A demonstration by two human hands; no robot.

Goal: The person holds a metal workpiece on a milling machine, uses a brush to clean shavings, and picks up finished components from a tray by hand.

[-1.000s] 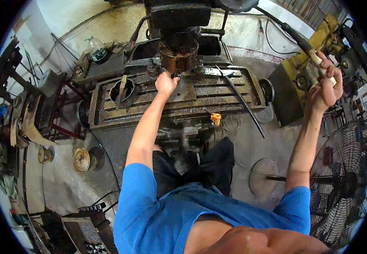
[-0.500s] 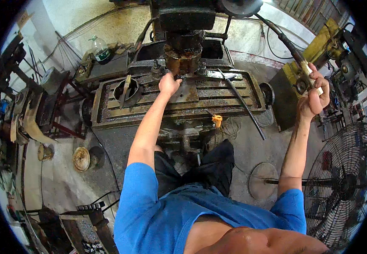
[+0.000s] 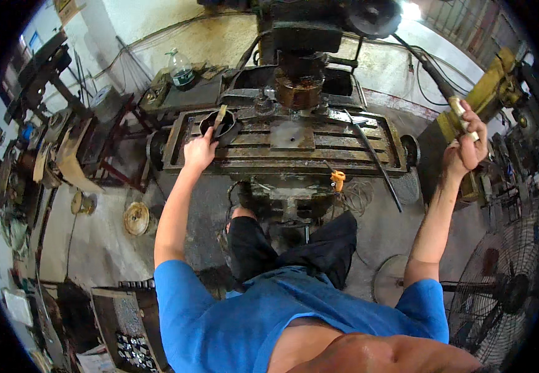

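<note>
At the left end of the slotted milling machine table [image 3: 356, 163], my left hand [image 3: 200, 152] is at the near rim of a dark round pot [image 3: 227, 132]. Its fingers are closed around the near end of a flat, pale-tipped brush [image 3: 220, 115] lying across the pot; the forefinger stretches along it. Up on the right, my right hand [image 3: 469, 146] wraps around the pale grip of a long lever handle [image 3: 456, 107]. The dark, oily spindle head [image 3: 299, 87] hangs over a flat metal plate [image 3: 292, 135] with a small hole, mid-table.
A long dark bar [image 3: 378, 165] slants over the table's front right edge. An orange-yellow tool [image 3: 338, 180] hangs at the front edge. A large caged fan [image 3: 511, 289] stands at right. Behind the table is a clear plastic bottle [image 3: 180, 71]; a round lid-like disc [image 3: 137, 219] lies left.
My left hand has moved left from beneath the spindle to the brush at the pot. My right hand stays on the lever grip. The whole view has shifted slightly.
</note>
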